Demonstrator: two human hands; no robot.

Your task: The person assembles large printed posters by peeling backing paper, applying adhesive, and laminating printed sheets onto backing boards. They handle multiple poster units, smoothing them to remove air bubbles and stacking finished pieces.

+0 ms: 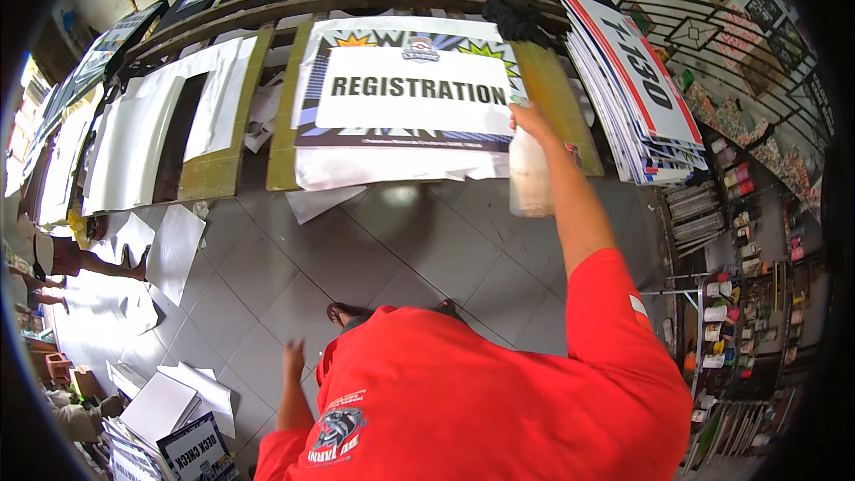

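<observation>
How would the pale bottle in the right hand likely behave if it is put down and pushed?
The bottle would probably tip if pushed near its top, since it looks tall and narrow. Lying down, it may roll, as its sides appear rounded.

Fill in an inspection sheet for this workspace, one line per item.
Surface: olive-yellow board, with white sheeting showing around the printed sign.
Job's things: the sign lies face up; a bottle with pale contents appears near its lower right corner.
Clutter: stack of signs at right, black cloth behind, loose white sheets at left on the floor.
Hands: right hand grips the bottle's top; left hand is apart from the board, blurred, finger pose unclear.
Cables: nothing seen.
Surroundings: grey tiled floor, coloured containers at right, another person's leg at left.
</observation>
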